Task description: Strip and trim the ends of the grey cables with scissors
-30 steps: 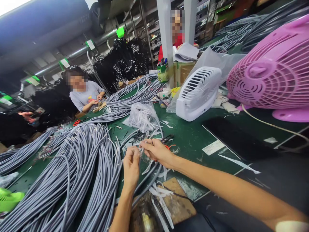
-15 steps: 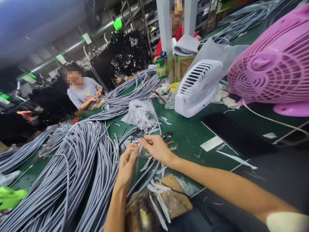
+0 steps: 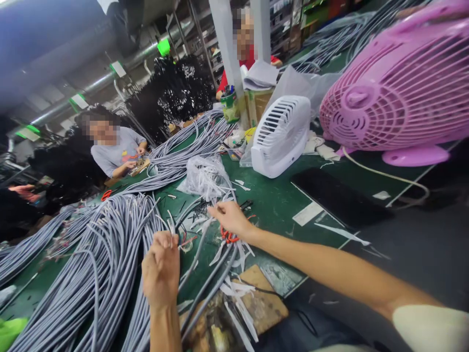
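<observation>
My left hand [image 3: 161, 268] is closed in a fist on the end of a grey cable [image 3: 190, 264], drawn back toward me beside the big heap of grey cables [image 3: 98, 264]. My right hand [image 3: 230, 218] is pinched over the green table, holding a thin strip [image 3: 205, 226] I cannot make out well. Red-handled cutters [image 3: 229, 236] lie just under the right hand. White strip scraps [image 3: 238, 293] lie scattered around the cable ends.
A clear bag of white strips [image 3: 205, 177] sits behind my hands. A white fan [image 3: 280, 135] and a pink fan [image 3: 395, 93] stand at the right, with a black pad [image 3: 340, 198] in front. Two people work across the green table [image 3: 278, 205].
My hands have separated: the left has pulled back toward me and to the left with the cable, while the right stayed near the cutters. The view has swung to the right.
</observation>
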### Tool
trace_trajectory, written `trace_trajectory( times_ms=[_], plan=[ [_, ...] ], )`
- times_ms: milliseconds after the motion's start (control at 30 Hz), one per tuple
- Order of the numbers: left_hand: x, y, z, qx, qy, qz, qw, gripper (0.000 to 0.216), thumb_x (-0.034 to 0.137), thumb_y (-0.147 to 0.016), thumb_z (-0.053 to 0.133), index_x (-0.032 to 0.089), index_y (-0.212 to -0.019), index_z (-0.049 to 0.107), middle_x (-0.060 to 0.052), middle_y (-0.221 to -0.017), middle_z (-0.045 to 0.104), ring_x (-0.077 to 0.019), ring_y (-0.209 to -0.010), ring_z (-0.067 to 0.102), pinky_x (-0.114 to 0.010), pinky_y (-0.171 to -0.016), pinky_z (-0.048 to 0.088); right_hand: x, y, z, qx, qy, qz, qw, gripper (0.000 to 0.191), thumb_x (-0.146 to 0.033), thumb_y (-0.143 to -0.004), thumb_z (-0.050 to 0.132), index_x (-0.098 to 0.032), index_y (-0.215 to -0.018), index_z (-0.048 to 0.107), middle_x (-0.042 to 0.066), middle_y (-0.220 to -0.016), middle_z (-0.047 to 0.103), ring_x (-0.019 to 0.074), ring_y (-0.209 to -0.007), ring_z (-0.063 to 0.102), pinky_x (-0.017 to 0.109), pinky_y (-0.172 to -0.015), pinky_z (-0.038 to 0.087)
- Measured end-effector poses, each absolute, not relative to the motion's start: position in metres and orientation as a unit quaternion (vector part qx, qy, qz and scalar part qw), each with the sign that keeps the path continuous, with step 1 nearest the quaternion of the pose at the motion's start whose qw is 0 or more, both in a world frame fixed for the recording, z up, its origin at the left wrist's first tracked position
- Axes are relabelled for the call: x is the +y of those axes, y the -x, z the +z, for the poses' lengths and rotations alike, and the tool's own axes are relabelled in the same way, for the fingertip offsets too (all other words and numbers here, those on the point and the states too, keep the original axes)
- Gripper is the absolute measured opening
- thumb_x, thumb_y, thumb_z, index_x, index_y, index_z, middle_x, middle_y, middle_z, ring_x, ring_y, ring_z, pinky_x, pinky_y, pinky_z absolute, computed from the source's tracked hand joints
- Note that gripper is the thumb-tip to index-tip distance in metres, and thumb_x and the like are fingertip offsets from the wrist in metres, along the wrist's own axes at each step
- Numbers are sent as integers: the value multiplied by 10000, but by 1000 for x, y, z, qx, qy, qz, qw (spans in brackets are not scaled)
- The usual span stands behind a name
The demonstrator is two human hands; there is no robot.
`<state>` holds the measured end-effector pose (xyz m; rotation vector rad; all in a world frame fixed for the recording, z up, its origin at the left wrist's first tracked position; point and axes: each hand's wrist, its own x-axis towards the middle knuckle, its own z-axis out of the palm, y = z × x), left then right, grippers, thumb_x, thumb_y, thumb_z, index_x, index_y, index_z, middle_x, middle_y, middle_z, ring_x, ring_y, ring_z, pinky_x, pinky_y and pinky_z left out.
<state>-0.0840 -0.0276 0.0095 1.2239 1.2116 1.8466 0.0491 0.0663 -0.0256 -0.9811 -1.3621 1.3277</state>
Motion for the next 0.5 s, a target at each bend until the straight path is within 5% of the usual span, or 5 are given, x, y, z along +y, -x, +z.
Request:
trace_trajectory(
  times_ms=[67,167,333,500],
  plan=[
    [-24,84,10,524,-480,639,294,222,386,-616,708,203,-618,582,8,-780,547,-124,-732,516,-236,-711,444,64,-50,-21,-567,385,533,497,495,-586,-644,568,-194,-453,334,-66,-446,280,62,-454,246,217,-433,181],
    [-18,76,3,593,-492,518,371,341,255,-526,760,175,-834,639,-38,-854,625,-172,-806,586,-262,-702,466,58,-51,-16,-575,352,520,524,495,-588,-660,573,-194,-475,336,-68,-456,271,64,-455,247,219,-431,187],
    [-19,69,-3,602,-421,560,382,518,274,-569,744,168,-1033,537,66,-598,533,-73,-439,507,-176,-423,402,55,-52,-17,-578,303,550,522,467,-583,-675,578,-182,-518,398,-67,-484,302,61,-460,258,215,-433,200],
    [-25,70,5,578,-415,590,382,774,284,-603,739,199,-1270,355,106,-537,499,-48,-361,456,-130,-350,324,50,-53,-17,-643,273,582,416,368,-499,-650,649,-136,-690,601,-90,-440,262,55,-426,198,219,-420,141]
  ],
)
